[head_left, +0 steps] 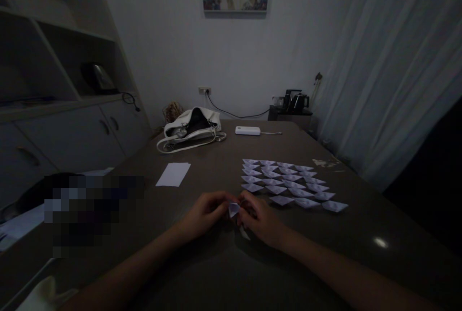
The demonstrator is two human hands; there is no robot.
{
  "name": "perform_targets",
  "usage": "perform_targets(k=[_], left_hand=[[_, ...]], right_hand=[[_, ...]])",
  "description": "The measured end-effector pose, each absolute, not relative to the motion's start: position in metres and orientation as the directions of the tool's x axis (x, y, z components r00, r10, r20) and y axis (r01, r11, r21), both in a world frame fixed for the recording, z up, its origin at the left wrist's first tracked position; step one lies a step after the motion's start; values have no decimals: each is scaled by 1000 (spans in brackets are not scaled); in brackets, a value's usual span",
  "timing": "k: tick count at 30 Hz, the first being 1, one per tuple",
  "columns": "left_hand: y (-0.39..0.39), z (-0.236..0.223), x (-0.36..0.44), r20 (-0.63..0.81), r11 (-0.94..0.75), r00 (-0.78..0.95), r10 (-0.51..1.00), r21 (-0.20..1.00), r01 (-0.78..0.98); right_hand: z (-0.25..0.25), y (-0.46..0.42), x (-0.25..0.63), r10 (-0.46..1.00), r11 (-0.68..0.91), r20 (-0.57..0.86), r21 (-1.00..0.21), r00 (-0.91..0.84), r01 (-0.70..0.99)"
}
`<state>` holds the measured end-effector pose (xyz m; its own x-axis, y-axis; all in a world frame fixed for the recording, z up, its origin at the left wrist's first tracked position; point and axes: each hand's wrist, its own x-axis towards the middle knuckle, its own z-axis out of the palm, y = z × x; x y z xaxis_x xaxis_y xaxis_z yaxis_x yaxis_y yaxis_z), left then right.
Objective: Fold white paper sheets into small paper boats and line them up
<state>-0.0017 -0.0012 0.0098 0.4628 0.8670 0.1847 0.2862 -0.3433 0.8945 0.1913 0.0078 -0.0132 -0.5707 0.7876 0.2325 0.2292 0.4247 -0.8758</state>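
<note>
Between my two hands is a small piece of folded white paper [233, 209], pinched from both sides just above the table. My left hand [207, 212] grips its left side with thumb and fingers. On the other side, my right hand [260, 218] closes its fingertips on the right edge. Much of the paper is hidden by my fingers. Several folded paper boats [275, 189] stand in rows on the table, right beside and beyond my right hand. A small stack of white paper sheets [173, 174] lies beyond my left hand.
A white handbag [195, 128] and a white power bank [247, 131] with a short cable lie toward the far end of the brown table [216, 272]. Papers [21, 226] are at the left edge beside a blurred-out patch. A curtain [382, 60] hangs at the right.
</note>
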Motion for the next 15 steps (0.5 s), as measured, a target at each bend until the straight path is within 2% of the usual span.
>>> perform_targets(k=[15], left_hand=[[-1,8,-1,178,-310,452,874,920,239]], right_hand=[[-9,6,192,792,421,225,-874,-568,241]])
